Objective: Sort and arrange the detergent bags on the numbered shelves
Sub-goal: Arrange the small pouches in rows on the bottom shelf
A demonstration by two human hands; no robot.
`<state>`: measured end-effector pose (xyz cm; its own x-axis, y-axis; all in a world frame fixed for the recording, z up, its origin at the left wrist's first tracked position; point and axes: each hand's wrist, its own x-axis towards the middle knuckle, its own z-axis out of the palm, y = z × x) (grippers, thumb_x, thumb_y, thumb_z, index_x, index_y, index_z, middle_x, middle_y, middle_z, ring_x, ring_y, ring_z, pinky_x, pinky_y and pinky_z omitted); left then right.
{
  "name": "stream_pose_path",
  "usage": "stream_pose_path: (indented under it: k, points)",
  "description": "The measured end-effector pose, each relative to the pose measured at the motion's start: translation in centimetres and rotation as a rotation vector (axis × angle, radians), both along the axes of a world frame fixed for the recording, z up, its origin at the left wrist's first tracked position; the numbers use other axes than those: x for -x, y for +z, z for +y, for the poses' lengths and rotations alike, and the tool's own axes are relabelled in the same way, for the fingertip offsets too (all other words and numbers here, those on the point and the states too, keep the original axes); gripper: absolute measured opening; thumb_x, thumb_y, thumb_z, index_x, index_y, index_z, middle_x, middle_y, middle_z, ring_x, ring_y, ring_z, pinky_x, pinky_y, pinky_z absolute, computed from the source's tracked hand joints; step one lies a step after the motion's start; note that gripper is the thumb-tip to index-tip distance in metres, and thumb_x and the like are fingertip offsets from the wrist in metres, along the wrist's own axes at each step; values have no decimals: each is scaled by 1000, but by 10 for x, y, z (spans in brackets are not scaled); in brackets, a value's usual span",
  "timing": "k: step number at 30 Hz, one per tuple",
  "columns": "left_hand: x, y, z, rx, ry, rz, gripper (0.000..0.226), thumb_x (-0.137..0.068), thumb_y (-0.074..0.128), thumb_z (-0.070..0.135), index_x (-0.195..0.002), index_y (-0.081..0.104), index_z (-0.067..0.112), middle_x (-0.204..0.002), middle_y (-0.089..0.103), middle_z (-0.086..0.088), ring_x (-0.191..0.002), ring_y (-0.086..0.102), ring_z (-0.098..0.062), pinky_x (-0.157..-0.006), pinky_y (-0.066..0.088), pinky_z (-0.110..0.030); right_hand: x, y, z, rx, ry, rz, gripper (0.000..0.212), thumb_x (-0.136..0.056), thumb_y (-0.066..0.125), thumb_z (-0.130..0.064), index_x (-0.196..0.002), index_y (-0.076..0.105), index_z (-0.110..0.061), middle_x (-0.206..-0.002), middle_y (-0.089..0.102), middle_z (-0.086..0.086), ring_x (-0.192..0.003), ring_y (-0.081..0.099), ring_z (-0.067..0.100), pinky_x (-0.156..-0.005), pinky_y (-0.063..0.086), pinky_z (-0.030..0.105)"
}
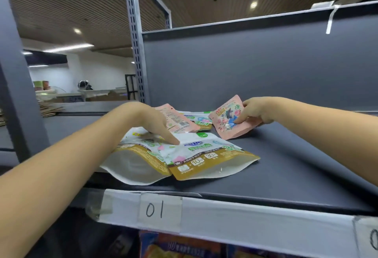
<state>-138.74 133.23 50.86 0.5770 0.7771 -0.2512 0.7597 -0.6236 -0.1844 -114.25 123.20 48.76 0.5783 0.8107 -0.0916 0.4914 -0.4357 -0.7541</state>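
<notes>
**Soft pouches on shelf 01: grip the sealed edges**

The "01" label [157, 210] on the shelf lip is the landmark. Directly behind it two white-and-gold bags [184, 155] lie flat and overlapping; the left hand [149, 120] rests on them with straight fingers pressing the top face. Further back and to the right of the label, the right hand [252, 113] pinches a pink bag [229, 120] by its edge, thumb on the printed face, tilting it off the shelf [286, 165]. Another pink bag [176, 118] lies behind the left hand, over a further white-and-gold one.

These look like light, limp film pouches with glossy, probably slippery faces. They would likely sag when lifted by a corner, so the stiffer sealed rims seem the surest hold.
</notes>
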Motion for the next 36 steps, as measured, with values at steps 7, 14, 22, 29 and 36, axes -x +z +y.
stream_pose_path:
  k: [7,14,22,29,36]
  points:
    - [7,7,-17,148,-99,-453,16,-82,71,35,-88,64,22,-93,64,1,-82,60,-21,-76,50,-28,13,6,-45,-288,-10,97,26,-84,63,5,-105,56,-7,-106,63,9,-78,63,23,-51,55,21]
    - [19,21,-46,368,-154,-1222,8,-86,68,18,-91,63,13,-75,64,1,-61,59,-10,-50,48,-17,26,25,-111,-625,36,218,25,-84,63,2,-108,59,-6,-95,69,9,-76,67,18,-65,57,29]
    - [18,-15,-101,764,-232,-1751,8,-87,64,8,-93,63,12,-78,73,1,-72,69,-13,-72,58,-30,61,-2,-175,-812,154,357,16,-93,51,-2,-103,59,-11,-83,73,2,-67,70,14,-60,59,27]
    - [37,-48,-145,685,-211,-1885,17,-86,68,19,-97,67,6,-88,73,-4,-85,70,-22,-85,56,-43,100,-29,-215,-868,94,297,32,-90,56,-4,-122,52,-7,-101,68,9,-82,69,20,-67,60,31]
    - [80,-68,-215,760,-461,-1862,7,-79,67,19,-83,69,14,-82,75,3,-84,71,-14,-77,57,-33,145,-50,-300,-1044,69,323,49,-73,64,-13,-120,53,-8,-109,68,10,-97,66,23,-84,56,40]
